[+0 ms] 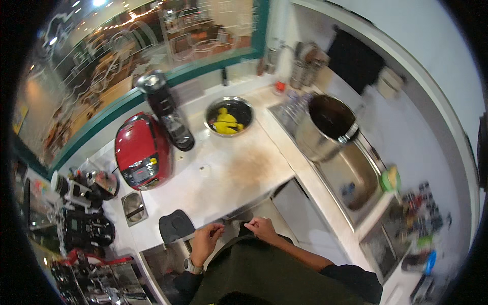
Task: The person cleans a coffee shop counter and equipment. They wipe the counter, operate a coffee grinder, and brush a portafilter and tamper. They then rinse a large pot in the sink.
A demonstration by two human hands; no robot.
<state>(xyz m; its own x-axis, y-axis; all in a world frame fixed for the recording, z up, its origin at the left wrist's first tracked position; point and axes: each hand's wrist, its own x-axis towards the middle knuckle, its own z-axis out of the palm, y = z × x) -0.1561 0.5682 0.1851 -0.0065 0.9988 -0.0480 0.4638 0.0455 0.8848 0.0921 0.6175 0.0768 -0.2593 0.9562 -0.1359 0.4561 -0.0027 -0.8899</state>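
Observation:
Both of my hands hover in front of my dark apron (251,272), close to the counter's front edge. My left hand (206,242), with a pale watch (192,266) on the wrist, has its fingers curled near the thumb. The fingers of my right hand (263,229) are pinched together beside a dark patch that may be cloth. Whether either hand grips something is too blurred to tell. Nearest to the left hand, a black tamping mat (176,225) lies over the counter edge. Before me is the white counter (206,190), with a brownish stain on it.
A red rice cooker (137,152) stands beside a black appliance (171,114). A steel bowl (248,126) contains something yellow (227,122). A large steel pot (312,141) rests over the sink (354,167). Left are a steel insert (134,207) and an espresso machine (99,282).

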